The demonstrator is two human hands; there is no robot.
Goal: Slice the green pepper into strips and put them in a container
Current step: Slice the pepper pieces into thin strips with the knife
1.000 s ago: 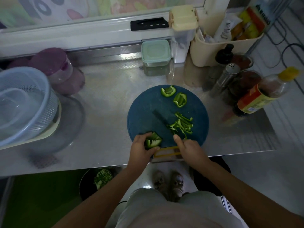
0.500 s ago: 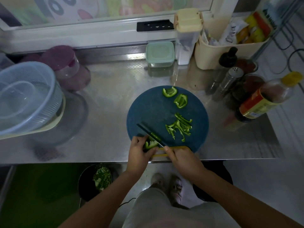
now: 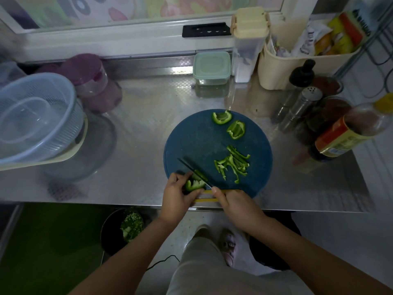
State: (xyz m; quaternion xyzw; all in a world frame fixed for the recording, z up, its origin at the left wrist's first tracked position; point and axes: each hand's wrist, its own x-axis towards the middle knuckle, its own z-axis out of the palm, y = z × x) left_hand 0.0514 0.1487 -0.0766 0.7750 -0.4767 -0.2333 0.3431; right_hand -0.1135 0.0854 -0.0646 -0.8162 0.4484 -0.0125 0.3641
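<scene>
Because the left hand [image 3: 177,195] grips the pepper piece [image 3: 194,185] at the near edge of the cutting board [image 3: 197,137], the right hand [image 3: 236,204], clasping the knife [image 3: 191,169], can slice it steadily; cut strips [image 3: 232,163] lie aside on its right part.

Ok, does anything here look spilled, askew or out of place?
Nothing looks damaged or knocked over. Two oddities: a dark pan of chopped greens sits below the counter rather than on it, and the cutting board lies at the counter's very front edge.
</scene>
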